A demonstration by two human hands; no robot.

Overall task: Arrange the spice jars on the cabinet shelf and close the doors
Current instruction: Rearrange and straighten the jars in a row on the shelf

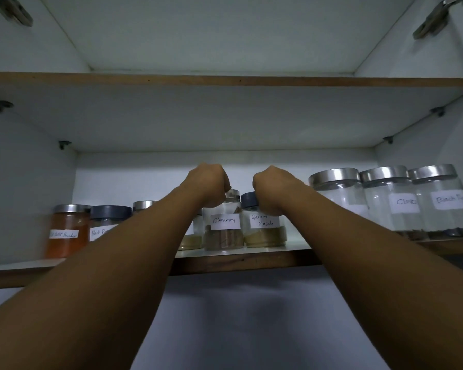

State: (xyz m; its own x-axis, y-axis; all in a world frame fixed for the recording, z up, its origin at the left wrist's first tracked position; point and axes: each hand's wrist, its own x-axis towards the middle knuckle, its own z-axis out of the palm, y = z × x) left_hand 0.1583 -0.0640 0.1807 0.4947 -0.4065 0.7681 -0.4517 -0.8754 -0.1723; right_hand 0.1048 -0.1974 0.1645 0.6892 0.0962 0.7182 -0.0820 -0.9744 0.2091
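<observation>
Our left hand [209, 186] curls over the silver lid of the small glass jar marked Cinnamon [223, 231] and grips it. Our right hand [274, 192] curls over the dark lid of the small glass jar marked Garam Masala [265, 232] and grips it too. The two jars stand side by side, close to the front edge of the white shelf with a brown edge [241, 260]. An orange-filled glass jar [67, 233] stands far to the left. Three tall glass jars with silver lids [388, 201] stand to the right. A little bare shelf shows just right of the Garam Masala jar.
</observation>
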